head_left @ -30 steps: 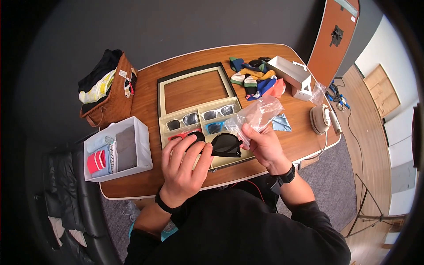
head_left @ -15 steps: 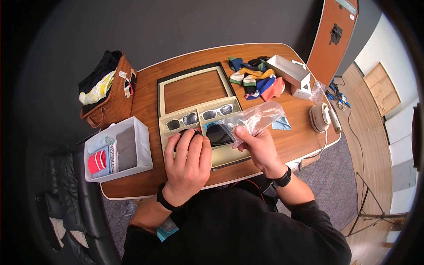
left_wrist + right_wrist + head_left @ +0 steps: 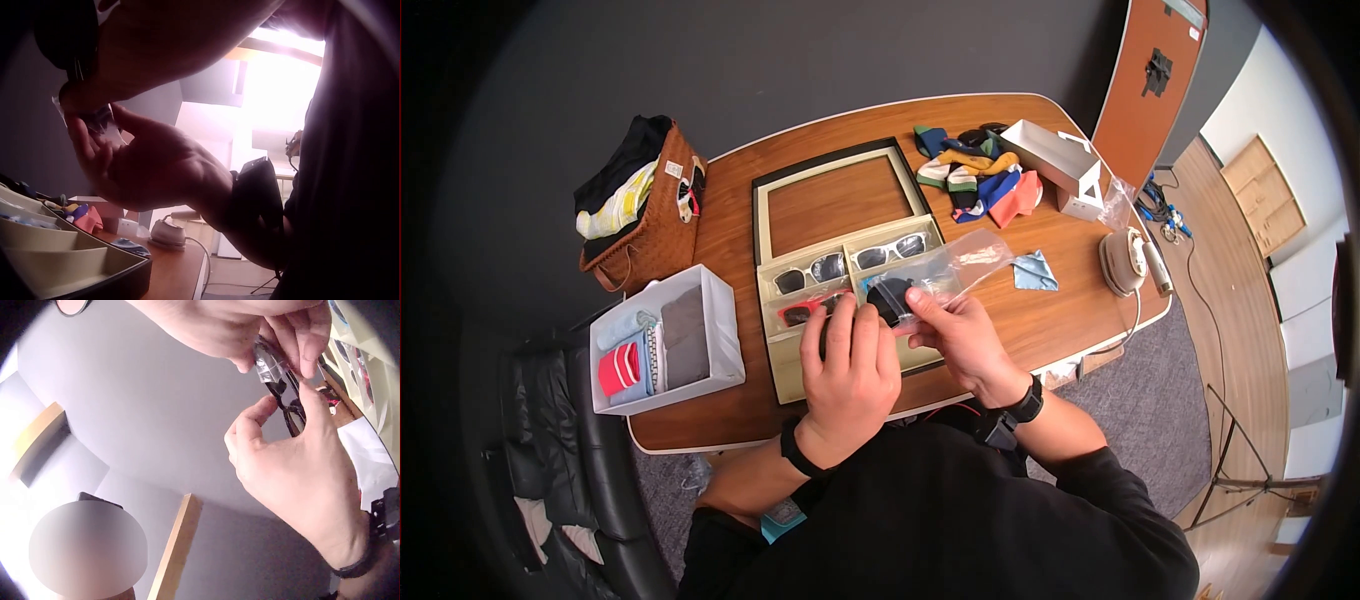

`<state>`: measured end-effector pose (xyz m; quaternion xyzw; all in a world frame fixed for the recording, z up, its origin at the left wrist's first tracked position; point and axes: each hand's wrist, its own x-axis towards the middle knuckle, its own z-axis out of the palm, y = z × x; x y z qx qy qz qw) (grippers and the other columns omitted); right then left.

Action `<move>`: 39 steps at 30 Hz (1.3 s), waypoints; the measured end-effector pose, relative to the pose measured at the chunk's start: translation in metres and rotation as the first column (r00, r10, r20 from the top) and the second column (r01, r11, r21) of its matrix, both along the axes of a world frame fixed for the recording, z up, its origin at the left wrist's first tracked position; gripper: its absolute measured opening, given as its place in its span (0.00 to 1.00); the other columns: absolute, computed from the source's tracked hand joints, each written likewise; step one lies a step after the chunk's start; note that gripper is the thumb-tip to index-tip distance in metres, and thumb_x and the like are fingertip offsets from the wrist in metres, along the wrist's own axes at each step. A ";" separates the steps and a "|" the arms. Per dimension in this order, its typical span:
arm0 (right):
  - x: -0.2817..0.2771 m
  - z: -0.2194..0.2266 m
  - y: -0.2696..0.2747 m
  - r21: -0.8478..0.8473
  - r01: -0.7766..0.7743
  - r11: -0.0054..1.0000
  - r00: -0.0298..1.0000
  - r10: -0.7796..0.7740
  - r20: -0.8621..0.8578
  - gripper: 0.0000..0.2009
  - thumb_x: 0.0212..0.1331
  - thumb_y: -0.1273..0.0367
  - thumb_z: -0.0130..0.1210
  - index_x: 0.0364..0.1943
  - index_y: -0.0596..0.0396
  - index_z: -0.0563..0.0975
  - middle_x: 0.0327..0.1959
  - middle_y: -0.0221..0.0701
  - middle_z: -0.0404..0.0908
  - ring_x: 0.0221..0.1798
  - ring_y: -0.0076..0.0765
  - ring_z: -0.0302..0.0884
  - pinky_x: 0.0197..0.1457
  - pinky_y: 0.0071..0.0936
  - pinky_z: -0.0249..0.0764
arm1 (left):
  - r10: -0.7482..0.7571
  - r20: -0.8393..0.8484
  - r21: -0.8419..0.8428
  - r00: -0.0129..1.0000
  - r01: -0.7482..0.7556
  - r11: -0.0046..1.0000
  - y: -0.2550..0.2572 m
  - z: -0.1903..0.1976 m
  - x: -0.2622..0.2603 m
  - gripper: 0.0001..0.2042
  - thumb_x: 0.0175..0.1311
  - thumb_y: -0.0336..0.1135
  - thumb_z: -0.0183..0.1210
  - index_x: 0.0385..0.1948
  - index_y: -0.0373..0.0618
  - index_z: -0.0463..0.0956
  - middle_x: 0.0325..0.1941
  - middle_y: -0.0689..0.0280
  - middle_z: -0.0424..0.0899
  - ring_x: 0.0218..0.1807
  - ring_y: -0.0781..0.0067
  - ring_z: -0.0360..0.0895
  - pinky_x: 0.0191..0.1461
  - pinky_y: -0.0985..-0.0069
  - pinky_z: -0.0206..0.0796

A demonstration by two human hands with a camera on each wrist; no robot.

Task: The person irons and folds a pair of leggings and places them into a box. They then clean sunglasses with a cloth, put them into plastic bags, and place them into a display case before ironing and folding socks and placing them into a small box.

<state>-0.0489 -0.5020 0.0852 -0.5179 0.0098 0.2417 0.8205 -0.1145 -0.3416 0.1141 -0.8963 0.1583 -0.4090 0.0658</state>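
Observation:
My left hand [image 3: 852,322] grips one end of a pair of black sunglasses [image 3: 888,296] above an open display case [image 3: 792,376]. My right hand [image 3: 922,301] pinches the mouth of a clear plastic bag [image 3: 960,262], and the glasses' other end sits inside it. From the right wrist view the right hand's fingers [image 3: 294,337] pinch the bag's edge over the black sunglasses [image 3: 287,407], with the left hand [image 3: 294,469] below them. The case holds a grey-lens pair [image 3: 813,270], a white-framed pair [image 3: 890,250] and a red pair [image 3: 802,312].
The case's lid [image 3: 835,200] lies open behind it. A white box of folded cloths [image 3: 725,330] and a wicker basket [image 3: 655,225] stand at the left. Colourful fabric pieces [image 3: 975,175], a white box [image 3: 1055,160], a blue cloth [image 3: 1035,270] and a white device [image 3: 1130,265] lie at the right.
The black sunglasses have slid further into the plastic bag. Both hands have drawn closer together, and the left hand has shifted right; the red pair in the case now shows.

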 end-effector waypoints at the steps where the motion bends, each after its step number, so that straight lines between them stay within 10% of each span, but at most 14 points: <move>1: 0.001 -0.003 0.001 0.000 0.001 1.000 1.000 -0.001 0.000 0.17 0.76 0.57 0.64 0.44 0.59 0.88 0.39 0.30 0.91 0.37 0.21 0.88 0.39 0.19 0.78 | -0.001 0.000 0.000 1.000 0.001 1.000 -0.002 -0.001 0.000 0.06 0.63 0.31 0.62 0.36 0.39 0.84 0.49 0.60 0.83 0.62 0.58 0.80 0.71 0.52 0.69; 15: 0.015 -0.019 -0.018 0.146 -0.032 0.989 0.995 0.045 -0.084 0.15 0.77 0.64 0.61 0.57 0.62 0.82 0.49 0.41 0.91 0.48 0.36 0.92 0.57 0.33 0.90 | -0.125 -0.129 -0.130 0.984 0.108 0.986 0.022 -0.001 -0.017 0.22 0.60 0.41 0.75 0.53 0.41 0.82 0.57 0.58 0.82 0.65 0.52 0.77 0.70 0.46 0.66; 21: 0.023 -0.012 -0.037 0.133 -0.025 0.991 0.999 0.029 -0.031 0.19 0.78 0.64 0.59 0.62 0.64 0.79 0.55 0.47 0.89 0.56 0.42 0.91 0.60 0.35 0.90 | -0.376 -0.199 -0.619 0.905 0.182 0.764 0.057 -0.013 -0.026 0.29 0.49 0.38 0.83 0.53 0.38 0.82 0.55 0.56 0.83 0.56 0.51 0.82 0.59 0.55 0.75; 28: 0.017 0.002 -0.033 0.176 -0.129 0.976 0.992 0.127 0.024 0.19 0.78 0.63 0.60 0.62 0.65 0.78 0.55 0.46 0.89 0.57 0.44 0.90 0.60 0.36 0.90 | -0.538 -0.115 -0.611 0.835 0.367 0.701 0.058 -0.010 -0.019 0.22 0.50 0.28 0.81 0.46 0.36 0.83 0.41 0.58 0.87 0.40 0.55 0.87 0.41 0.65 0.80; 39: -0.002 0.006 -0.022 0.168 -0.166 0.972 0.985 0.170 -0.007 0.16 0.76 0.61 0.64 0.52 0.62 0.85 0.46 0.36 0.91 0.46 0.28 0.90 0.55 0.27 0.87 | -0.578 -0.074 -0.565 0.813 0.443 0.695 0.044 -0.005 -0.007 0.19 0.51 0.25 0.79 0.44 0.36 0.83 0.40 0.57 0.87 0.39 0.54 0.86 0.41 0.63 0.79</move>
